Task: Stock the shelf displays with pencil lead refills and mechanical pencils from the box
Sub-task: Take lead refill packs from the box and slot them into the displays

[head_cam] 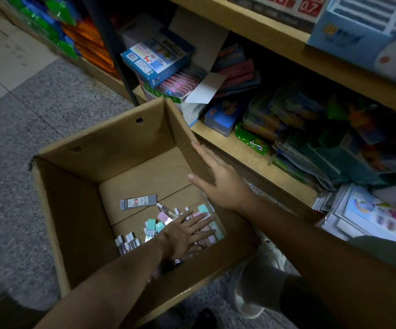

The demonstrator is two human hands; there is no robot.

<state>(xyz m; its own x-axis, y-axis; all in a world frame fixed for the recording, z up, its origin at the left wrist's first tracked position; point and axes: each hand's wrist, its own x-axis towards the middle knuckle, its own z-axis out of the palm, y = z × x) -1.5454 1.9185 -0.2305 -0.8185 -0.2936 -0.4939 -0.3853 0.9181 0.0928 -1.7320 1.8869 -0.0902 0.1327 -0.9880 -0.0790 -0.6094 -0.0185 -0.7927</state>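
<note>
A blue printed carton (pixel 155 59) leaned on an open pack of pink items (pixel 180 83) on the lower wooden shelf (pixel 246 148). Beside them lay a dark blue case (pixel 224 116) and a green packet (pixel 251 140), then a jumble of clear-wrapped stationery. Orange and green packs (pixel 73 36) filled the far unit. A pale shoe (pixel 251 288) stood on the speckled grey floor (pixel 38 119).

Left hand (pixel 187 233) lies flat over pastel refill cases (pixel 161 224); we cannot see those under palm. Print on grey lead tube (pixel 138 202), just beyond fingertips, too small for us to read. Cardboard box (pixel 78 210) near wall hides contents below left wrist. Shelf goods (pixel 334 148) right of right hand (pixel 218 176) blurred. Sign (pixel 308 5) cut by top edge.
</note>
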